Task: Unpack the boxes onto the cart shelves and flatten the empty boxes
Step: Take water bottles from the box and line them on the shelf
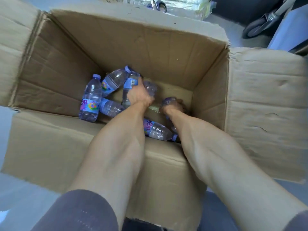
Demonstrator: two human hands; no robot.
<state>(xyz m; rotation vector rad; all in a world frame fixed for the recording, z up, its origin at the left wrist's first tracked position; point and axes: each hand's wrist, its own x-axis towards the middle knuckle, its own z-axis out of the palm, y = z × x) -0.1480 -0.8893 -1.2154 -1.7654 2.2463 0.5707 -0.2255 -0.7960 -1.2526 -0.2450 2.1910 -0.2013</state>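
Observation:
A big open cardboard box (166, 52) fills the view, its flaps folded outward. Several small water bottles with blue caps and colourful labels lie at its bottom. One bottle (90, 100) stands near the left wall; another (156, 130) lies between my forearms. Both my arms reach down inside. My left hand (139, 97) is closed around bottles (130, 85) in the middle of the box floor. My right hand (172, 106) grips a bottle (168, 100) by its purple-blue end, close to the right wall.
The box's right flap (266, 105) and left flap (15, 52) spread wide to the sides. A black wheel (256, 28) of some wheeled frame shows at the top right. Plastic-wrapped goods (183, 5) lie beyond the far flap on the pale blue floor.

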